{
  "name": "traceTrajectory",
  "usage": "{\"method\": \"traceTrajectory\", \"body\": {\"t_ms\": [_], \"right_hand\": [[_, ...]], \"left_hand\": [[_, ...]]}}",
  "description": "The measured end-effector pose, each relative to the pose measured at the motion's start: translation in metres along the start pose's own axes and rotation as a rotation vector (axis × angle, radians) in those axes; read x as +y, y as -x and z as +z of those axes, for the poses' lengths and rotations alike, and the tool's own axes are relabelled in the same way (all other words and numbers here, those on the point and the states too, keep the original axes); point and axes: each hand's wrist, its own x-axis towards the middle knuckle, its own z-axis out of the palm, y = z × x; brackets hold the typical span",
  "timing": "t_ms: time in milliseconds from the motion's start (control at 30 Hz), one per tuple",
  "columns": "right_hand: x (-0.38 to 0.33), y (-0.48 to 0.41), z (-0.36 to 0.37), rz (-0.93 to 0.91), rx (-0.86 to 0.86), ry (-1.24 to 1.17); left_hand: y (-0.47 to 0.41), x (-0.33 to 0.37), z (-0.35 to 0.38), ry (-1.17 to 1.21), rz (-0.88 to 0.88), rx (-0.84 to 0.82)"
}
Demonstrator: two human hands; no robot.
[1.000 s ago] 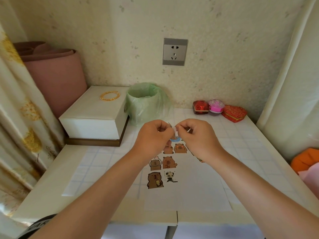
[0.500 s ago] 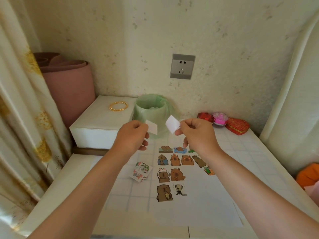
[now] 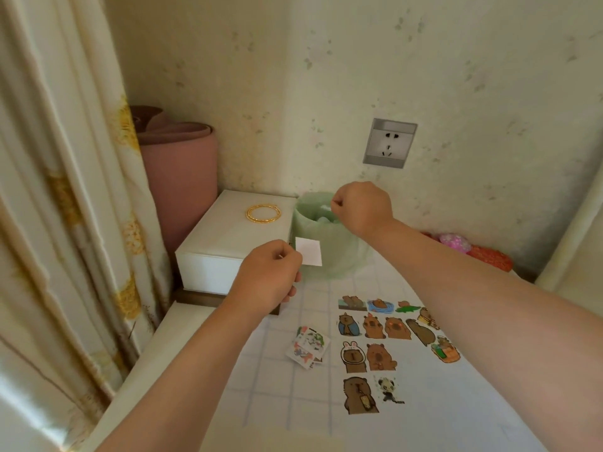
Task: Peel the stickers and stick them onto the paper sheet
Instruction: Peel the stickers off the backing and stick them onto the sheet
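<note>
You're mid-transfer, I judge: your left grip [image 3: 267,278] pinches the small white square sticker [image 3: 309,251] at eleven o'clock off the white paper sheet [image 3: 424,402] — right grip [image 3: 360,207] curled over the green-lined bin [image 3: 336,259], contents unclear — next needs bare paper.

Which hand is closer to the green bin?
Right. The right hand hovers over the rim of the green bin; the left hand, pinching a white slip, sits in front of its left side.
</note>
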Motion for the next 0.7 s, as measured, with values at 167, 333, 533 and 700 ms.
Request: {"method": "traceTrajectory", "body": {"t_ms": [167, 333, 533, 700], "right_hand": [[0.001, 0.005, 0.004, -0.027, 0.035, -0.051], [-0.009, 0.062, -0.015, -0.21, 0.147, -0.385], [0.0, 0.14, -0.028, -0.383, 0.096, -0.366], [0.012, 0.169, -0.021, -0.383, 0.177, -0.305]], "left_hand": [[0.001, -0.002, -0.001, 0.019, -0.018, -0.028], [0.006, 0.001, 0.006, 0.129, -0.109, -0.08], [0.017, 0.005, 0.022, 0.231, -0.258, -0.146], [0.039, 0.0, 0.035, 0.32, -0.33, -0.215]]}}
